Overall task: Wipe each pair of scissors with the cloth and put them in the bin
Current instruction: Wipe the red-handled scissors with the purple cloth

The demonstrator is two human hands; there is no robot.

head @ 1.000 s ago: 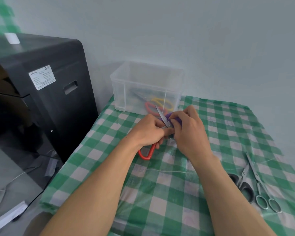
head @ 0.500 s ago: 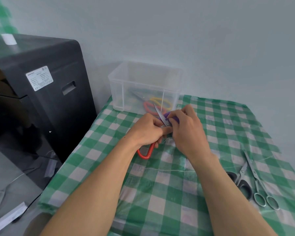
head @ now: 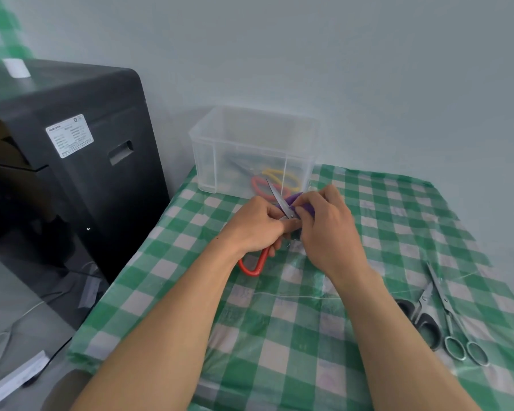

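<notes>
Scissors [head: 262, 258] gripped by left hand [head: 255, 226] fingers | cloth [head: 292, 199] pinched on blade by right hand [head: 327, 229] fingers

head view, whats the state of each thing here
red-handled scissors, gripped by left hand, blade up
purple cloth, pinched on the blade by right hand
clear bin, open top, holds yellow-handled scissors, pink-handled scissors
black-handled scissors, lying shut on tablecloth
steel scissors, lying shut on tablecloth
</notes>
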